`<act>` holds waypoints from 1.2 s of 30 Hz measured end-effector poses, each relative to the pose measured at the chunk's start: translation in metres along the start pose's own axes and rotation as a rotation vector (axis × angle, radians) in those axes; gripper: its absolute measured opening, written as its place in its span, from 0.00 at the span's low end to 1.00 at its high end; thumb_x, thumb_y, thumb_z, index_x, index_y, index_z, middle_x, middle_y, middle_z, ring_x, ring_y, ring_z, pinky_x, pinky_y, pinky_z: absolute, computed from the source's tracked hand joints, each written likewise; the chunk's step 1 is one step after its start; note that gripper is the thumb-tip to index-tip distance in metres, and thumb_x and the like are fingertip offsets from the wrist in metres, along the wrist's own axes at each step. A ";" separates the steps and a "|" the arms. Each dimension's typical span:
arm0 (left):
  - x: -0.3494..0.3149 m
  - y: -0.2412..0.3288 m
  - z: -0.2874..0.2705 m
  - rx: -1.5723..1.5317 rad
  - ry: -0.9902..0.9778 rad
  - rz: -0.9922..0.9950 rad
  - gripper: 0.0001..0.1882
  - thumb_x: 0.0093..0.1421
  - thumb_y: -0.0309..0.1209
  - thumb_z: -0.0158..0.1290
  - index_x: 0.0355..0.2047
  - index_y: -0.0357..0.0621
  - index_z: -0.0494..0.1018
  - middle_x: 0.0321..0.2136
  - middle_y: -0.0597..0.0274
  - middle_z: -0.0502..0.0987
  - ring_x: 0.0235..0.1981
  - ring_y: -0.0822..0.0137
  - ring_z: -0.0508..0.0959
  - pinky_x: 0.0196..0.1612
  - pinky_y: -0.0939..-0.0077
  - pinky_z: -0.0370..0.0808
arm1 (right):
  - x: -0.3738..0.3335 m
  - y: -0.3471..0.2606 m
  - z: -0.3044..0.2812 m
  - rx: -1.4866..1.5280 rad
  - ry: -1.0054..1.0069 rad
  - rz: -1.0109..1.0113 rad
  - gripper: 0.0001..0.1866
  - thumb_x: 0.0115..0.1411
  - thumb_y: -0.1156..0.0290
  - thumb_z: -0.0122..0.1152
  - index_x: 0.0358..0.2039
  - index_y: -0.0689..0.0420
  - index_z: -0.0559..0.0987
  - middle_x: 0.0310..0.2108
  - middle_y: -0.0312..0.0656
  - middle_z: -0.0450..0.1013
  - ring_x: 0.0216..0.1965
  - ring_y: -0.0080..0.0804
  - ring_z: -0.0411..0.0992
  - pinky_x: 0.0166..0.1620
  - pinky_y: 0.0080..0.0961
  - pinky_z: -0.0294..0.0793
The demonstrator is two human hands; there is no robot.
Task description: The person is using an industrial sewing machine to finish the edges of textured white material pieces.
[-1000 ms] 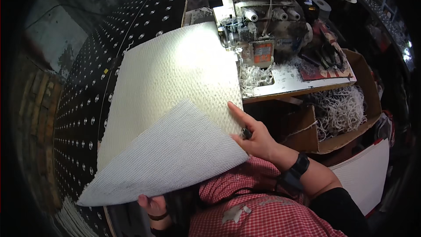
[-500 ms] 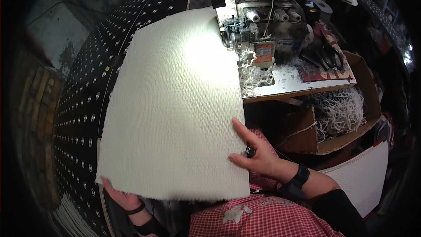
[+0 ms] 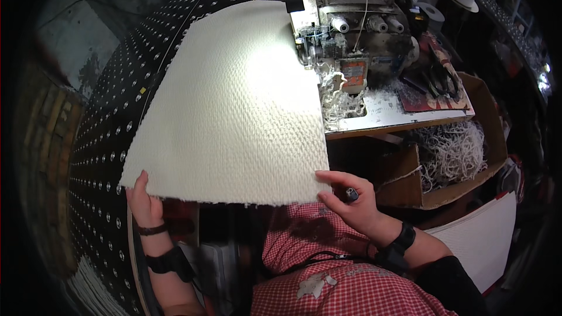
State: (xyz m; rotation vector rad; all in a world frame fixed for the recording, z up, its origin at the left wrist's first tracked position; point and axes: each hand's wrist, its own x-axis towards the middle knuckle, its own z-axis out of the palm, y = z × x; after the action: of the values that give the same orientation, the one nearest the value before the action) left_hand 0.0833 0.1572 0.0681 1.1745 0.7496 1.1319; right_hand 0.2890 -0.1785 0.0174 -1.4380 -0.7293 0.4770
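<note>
A large cream textured fabric panel (image 3: pixel 222 123) lies over the table, its right edge running along the sewing machine (image 3: pixel 357 29), under the needle area, where a bright light falls on it. My left hand (image 3: pixel 146 206) grips the panel's near left corner, thumb side up. At the near right corner, my right hand (image 3: pixel 357 202) holds the edge between thumb and forefinger. A small dark cylindrical thing with a metal end (image 3: pixel 352 193) shows inside the right hand; its kind I cannot make out.
Cut trimmings (image 3: pixel 342 102) pile beside the machine. Black-handled scissors (image 3: pixel 443 80) lie on the right of its white table. Below stands a cardboard box (image 3: pixel 448 196) with stringy scraps (image 3: pixel 453 152). More cream panels (image 3: pixel 477 240) are stacked at the lower right. A perforated black surface (image 3: pixel 117 123) extends left.
The panel has moved away from me toward the machine, its near edge now farther off. My left hand has travelled forward with its corner; my right hand has shifted slightly to the near right corner.
</note>
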 end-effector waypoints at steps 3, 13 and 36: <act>0.017 -0.002 0.022 -0.004 -0.032 0.030 0.24 0.53 0.16 0.44 0.52 0.33 0.58 0.50 0.50 0.64 0.50 0.58 0.67 0.52 0.67 0.65 | 0.012 -0.003 -0.005 -0.106 0.048 -0.074 0.12 0.50 0.76 0.60 0.37 0.60 0.76 0.33 0.41 0.74 0.34 0.23 0.72 0.38 0.17 0.70; 0.100 -0.014 0.061 -0.029 -0.085 0.024 0.22 0.52 0.13 0.44 0.49 0.30 0.60 0.48 0.49 0.67 0.48 0.57 0.69 0.51 0.66 0.67 | 0.074 0.008 -0.002 -0.054 0.278 -0.149 0.05 0.50 0.77 0.58 0.30 0.61 0.78 0.26 0.40 0.75 0.29 0.22 0.73 0.35 0.17 0.70; 0.104 -0.016 0.086 0.009 -0.340 0.006 0.19 0.55 0.23 0.46 0.48 0.31 0.63 0.46 0.53 0.68 0.47 0.64 0.69 0.49 0.71 0.67 | 0.117 0.021 -0.004 -0.353 0.338 -0.076 0.21 0.52 0.70 0.56 0.48 0.57 0.71 0.21 0.41 0.72 0.18 0.24 0.69 0.24 0.22 0.68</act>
State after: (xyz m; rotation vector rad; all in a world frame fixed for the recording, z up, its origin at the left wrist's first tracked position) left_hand 0.1972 0.2289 0.0853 1.3350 0.4901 0.9018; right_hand 0.3765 -0.0979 0.0155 -1.7581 -0.6097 0.0389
